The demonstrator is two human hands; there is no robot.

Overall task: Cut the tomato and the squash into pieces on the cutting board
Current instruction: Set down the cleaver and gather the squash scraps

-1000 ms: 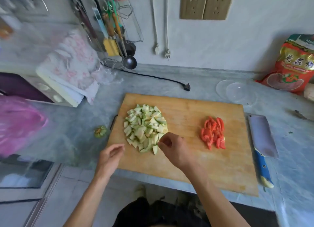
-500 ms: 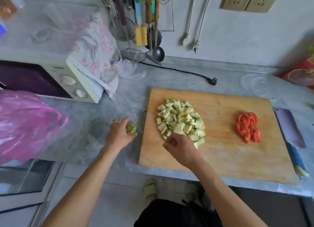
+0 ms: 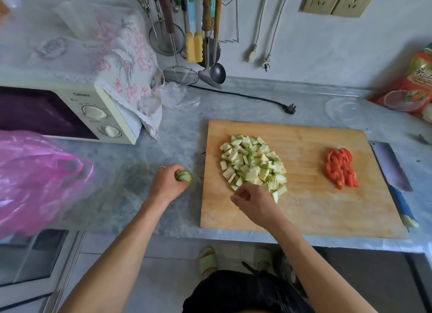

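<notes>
At the far left a pink plastic bag [image 3: 35, 179] is blurred and cut off by the frame edge, and the microwave [image 3: 70, 112] behind it runs out of view too, half draped in a flowered cloth [image 3: 126, 62]. My left hand [image 3: 167, 184] rests on the grey tabletop [image 3: 131, 195] just left of the cutting board [image 3: 304, 209], fingers curled around the squash end piece [image 3: 183, 175], which half a second ago it was only reaching for; my fingers hide part of the stub. My right hand [image 3: 253, 204] lies on the board at the near edge of the squash pieces [image 3: 253, 164], fingers bent in as if pinching, but I cannot tell whether they hold a piece, since the knuckles cover the tips; it sits where it did a moment ago. The squash pieces form one heap on the board's left half, the tomato slices [image 3: 341, 168] a smaller pile on its right half, well apart. The cleaver [image 3: 390, 167] lies on the tabletop just beside the board's right edge, blue handle toward me. A red food packet [image 3: 413, 83] is cut off at the right edge.
</notes>
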